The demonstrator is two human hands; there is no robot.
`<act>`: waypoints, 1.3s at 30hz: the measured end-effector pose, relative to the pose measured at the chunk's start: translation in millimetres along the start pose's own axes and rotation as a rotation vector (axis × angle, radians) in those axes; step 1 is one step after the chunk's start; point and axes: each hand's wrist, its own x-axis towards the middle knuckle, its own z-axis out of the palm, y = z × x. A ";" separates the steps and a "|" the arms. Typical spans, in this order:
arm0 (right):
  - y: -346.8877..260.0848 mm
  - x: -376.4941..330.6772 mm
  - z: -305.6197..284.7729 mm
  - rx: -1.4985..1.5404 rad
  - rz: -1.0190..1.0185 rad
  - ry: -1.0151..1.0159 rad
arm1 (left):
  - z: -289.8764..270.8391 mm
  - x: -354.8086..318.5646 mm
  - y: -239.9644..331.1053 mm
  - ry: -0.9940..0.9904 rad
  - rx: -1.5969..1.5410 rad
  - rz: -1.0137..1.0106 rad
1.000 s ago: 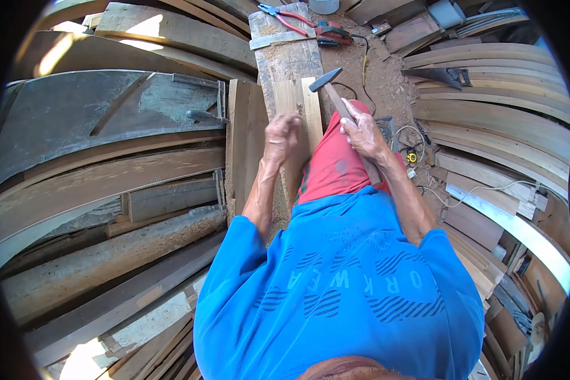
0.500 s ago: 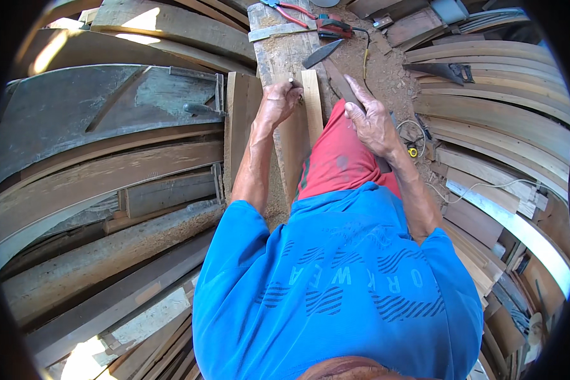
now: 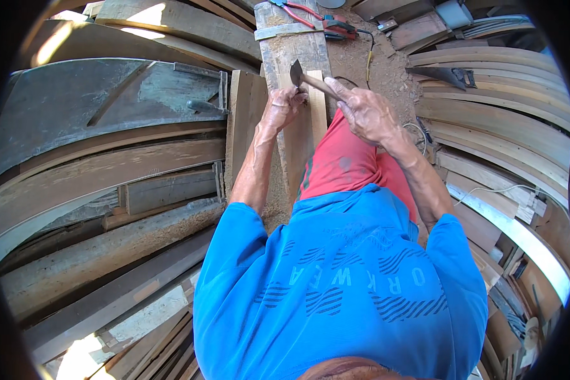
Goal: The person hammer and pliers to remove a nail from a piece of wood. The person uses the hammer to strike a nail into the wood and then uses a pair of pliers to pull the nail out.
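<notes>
My right hand (image 3: 373, 117) is wrapped round the wooden handle of a hammer (image 3: 320, 85). The hammer's dark metal head is right above my left hand (image 3: 281, 109), so close that I cannot tell whether it touches the tool there. That left hand is closed round a narrow upright tool that looks like a chisel; its top is behind the hammer head and its lower end is hidden. Beneath the fist lies a wooden board (image 3: 296, 149), with a paler strip of wood (image 3: 318, 114) at its right side. My red-trousered leg (image 3: 342, 158) is beside them.
Pliers with red handles (image 3: 297, 14) and a red corded power tool (image 3: 339, 28) lie at the far end of the worn plank (image 3: 278, 50). A handsaw (image 3: 446, 76) rests on stacked boards at right. Large planks (image 3: 107, 164) crowd the left side. Sawdust covers the ground.
My right hand has swung the hammer left and nearer, from beside the plank to just over my left fist. The left hand keeps its grip in nearly the same place.
</notes>
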 end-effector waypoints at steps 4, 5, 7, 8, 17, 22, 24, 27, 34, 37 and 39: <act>-7.1 4.9 -9.5 0.278 -0.144 0.261 | 2.7 2.5 0.4 0.022 -0.163 0.051; -6.5 3.4 -2.3 0.318 -0.151 0.336 | 1.5 5.0 1.5 -0.021 -0.172 0.036; -2.4 3.5 -0.7 0.356 -0.158 0.414 | -1.5 3.7 3.9 -0.032 -0.110 0.066; 4.8 4.1 -3.8 0.166 -0.057 0.170 | -2.6 4.2 4.9 -0.042 -0.047 0.092; 6.9 -0.5 0.8 0.051 0.011 0.015 | -4.6 8.4 5.0 -0.043 -0.058 0.106; -10.9 -8.0 6.2 0.394 -0.190 0.492 | 0.9 4.9 9.2 -0.035 -0.080 0.058; 6.9 -2.5 14.5 0.208 -0.085 0.254 | -3.1 5.9 5.7 -0.033 -0.103 0.052; 9.6 5.4 8.5 0.037 0.021 0.005 | -0.9 -0.4 5.7 0.029 -0.084 0.055; 65.5 91.3 80.8 -0.277 0.029 0.167 | 48.7 -64.9 60.3 0.324 0.286 -0.173; 86.3 108.9 98.5 -0.236 -0.037 0.132 | 53.7 -67.1 62.4 0.342 0.301 -0.186; 85.3 115.6 100.1 -0.209 0.034 -0.032 | 55.2 -68.9 51.0 0.371 0.244 -0.127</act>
